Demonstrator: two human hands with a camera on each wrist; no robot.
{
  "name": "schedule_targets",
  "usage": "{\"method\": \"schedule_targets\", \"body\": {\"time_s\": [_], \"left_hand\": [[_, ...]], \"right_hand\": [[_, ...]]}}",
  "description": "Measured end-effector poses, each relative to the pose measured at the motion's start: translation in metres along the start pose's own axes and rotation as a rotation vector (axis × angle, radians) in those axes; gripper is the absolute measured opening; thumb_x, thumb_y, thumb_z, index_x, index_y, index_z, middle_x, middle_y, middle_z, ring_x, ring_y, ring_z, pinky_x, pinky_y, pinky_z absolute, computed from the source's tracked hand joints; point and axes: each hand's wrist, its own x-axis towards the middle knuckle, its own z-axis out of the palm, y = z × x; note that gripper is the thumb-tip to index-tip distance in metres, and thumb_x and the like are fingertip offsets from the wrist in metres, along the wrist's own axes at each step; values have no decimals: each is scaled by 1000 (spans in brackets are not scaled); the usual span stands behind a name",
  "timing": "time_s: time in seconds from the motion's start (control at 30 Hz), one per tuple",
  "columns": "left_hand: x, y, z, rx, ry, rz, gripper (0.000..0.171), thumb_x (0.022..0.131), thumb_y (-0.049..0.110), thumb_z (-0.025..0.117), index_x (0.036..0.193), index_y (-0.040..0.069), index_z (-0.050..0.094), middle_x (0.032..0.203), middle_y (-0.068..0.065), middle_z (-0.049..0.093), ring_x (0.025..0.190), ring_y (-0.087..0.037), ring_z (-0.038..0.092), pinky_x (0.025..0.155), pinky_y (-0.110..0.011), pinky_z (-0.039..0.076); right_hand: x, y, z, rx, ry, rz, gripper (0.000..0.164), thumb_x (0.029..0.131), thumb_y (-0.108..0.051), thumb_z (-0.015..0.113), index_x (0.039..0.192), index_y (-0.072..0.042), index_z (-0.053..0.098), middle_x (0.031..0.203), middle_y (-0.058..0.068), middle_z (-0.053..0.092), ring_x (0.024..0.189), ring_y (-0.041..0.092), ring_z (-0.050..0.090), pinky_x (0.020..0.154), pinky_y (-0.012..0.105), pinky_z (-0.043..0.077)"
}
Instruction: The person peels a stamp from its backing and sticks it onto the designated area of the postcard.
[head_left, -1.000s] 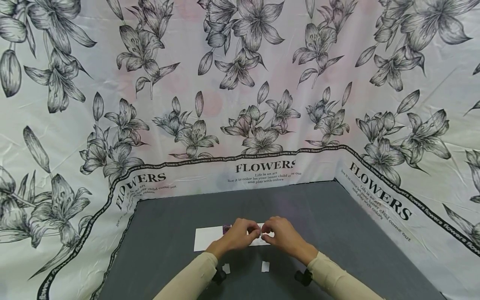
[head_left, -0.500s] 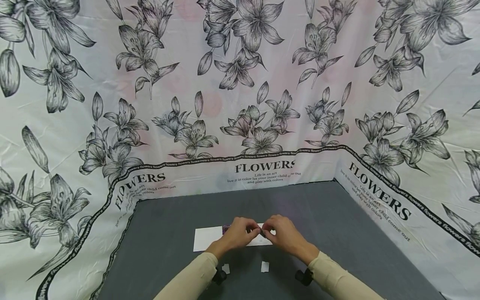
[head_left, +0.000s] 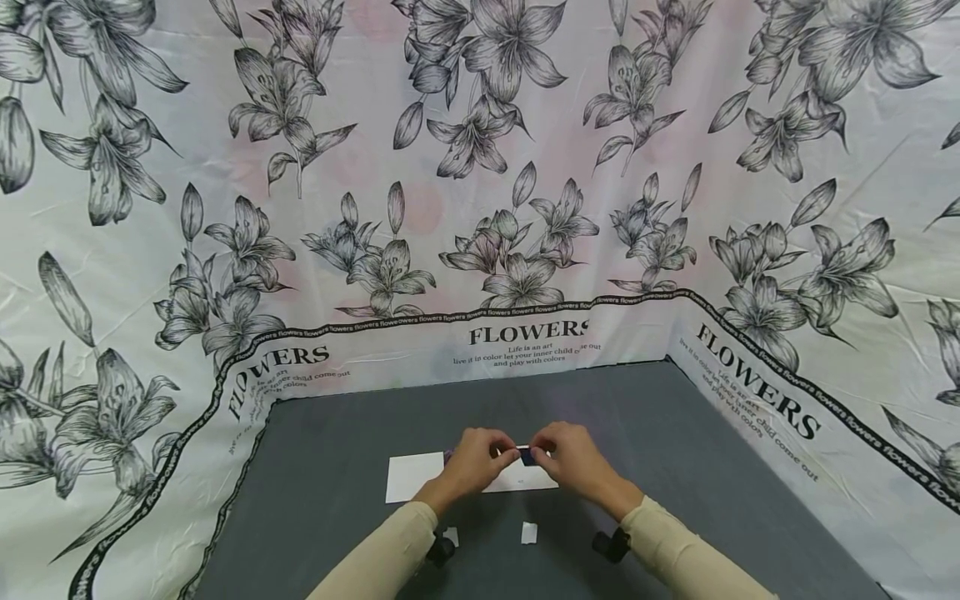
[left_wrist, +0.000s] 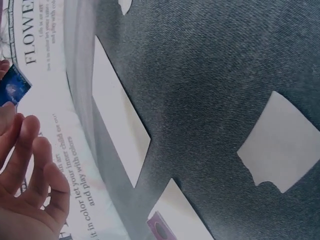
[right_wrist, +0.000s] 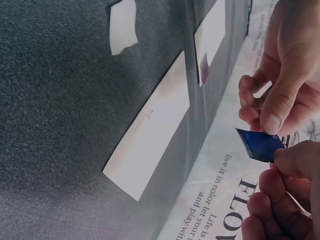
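A small blue postage stamp (head_left: 528, 457) with a toothed edge is held up between both hands, above a white envelope-like rectangle (head_left: 513, 480). My left hand (head_left: 474, 463) pinches one side of it between thumb and finger. On the opposite side, the thumb and fingers of my right hand (head_left: 576, 463) pinch it too. In the right wrist view the stamp (right_wrist: 260, 145) shows its dark blue face, with a thumb on either side. Farther left lies a second white rectangle (head_left: 412, 478) bearing a purple stamp (left_wrist: 161, 227), which my left hand mostly hides in the head view.
Two small white paper scraps lie nearer the body: one scrap (head_left: 529, 533) in front of the hands, another scrap (head_left: 452, 536) by the left wrist camera. A grey cloth (head_left: 360, 425) covers the table. Flower-printed curtains (head_left: 517, 375) enclose the back and sides.
Both hands have risen slightly. The stamp, at first a thin edge between the fingertips, has turned so that its dark blue face shows. The white rectangles have stayed put.
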Motion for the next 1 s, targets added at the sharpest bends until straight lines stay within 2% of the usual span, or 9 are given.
{"method": "schedule_targets", "body": {"time_s": [0.27, 0.43, 0.53, 1.0], "left_hand": [[7, 5, 1, -26, 22, 37, 13, 106, 17, 73, 105, 11, 84, 91, 1, 79, 74, -1, 58, 67, -20, 50], [11, 8, 2, -53, 24, 14, 14, 107, 19, 71, 106, 12, 83, 92, 1, 79, 75, -6, 62, 69, -22, 52], [14, 9, 3, -64, 33, -1, 14, 107, 19, 71, 105, 13, 83, 93, 1, 79, 76, -5, 64, 70, -22, 54], [26, 9, 15, -37, 69, -47, 13, 105, 20, 72, 100, 13, 82, 89, 3, 77, 75, -2, 62, 71, -24, 54]], "right_hand": [[6, 8, -7, 51, -7, 90, 6, 96, -7, 81, 94, -13, 81, 88, -3, 77, 77, 6, 70, 72, 29, 58], [9, 10, -9, 53, -11, 141, 7, 96, -8, 80, 93, -14, 81, 87, -6, 75, 76, 4, 66, 71, 28, 56], [11, 11, -10, 58, -10, 164, 7, 97, -8, 80, 93, -14, 80, 86, -5, 75, 75, 4, 65, 70, 28, 55], [15, 27, -4, 78, -37, 293, 7, 98, -11, 80, 93, -15, 80, 83, -8, 73, 71, 3, 62, 68, 28, 54]]}}
